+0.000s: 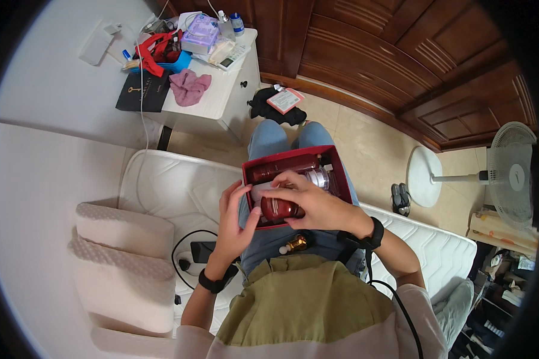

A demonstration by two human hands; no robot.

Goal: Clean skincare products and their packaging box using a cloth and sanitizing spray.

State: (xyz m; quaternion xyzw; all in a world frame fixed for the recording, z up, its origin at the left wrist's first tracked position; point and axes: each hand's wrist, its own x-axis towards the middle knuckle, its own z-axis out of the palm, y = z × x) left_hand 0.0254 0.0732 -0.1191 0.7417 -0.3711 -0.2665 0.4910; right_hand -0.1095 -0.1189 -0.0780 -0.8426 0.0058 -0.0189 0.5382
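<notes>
Rounded, glossy red bottle, within a red rectangular box on the blue-jeaned lap; right hand wrapped around it, left hand spread alongside, contact unclear. Probably rigid, slippery, breakable if glass; best held around its body. Crowding it: a long dark-red bottle and a clear, silver-ringed round container.

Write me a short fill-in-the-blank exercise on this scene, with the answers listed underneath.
1. The glossy bottle beneath the right hand, inside the open box, is dark ____.
2. The fan stands to the person's ____.
3. The crumpled cloth on the nightstand is ____.
4. Both wristbands are ____.

Missing words: red; right; pink; black.
</notes>
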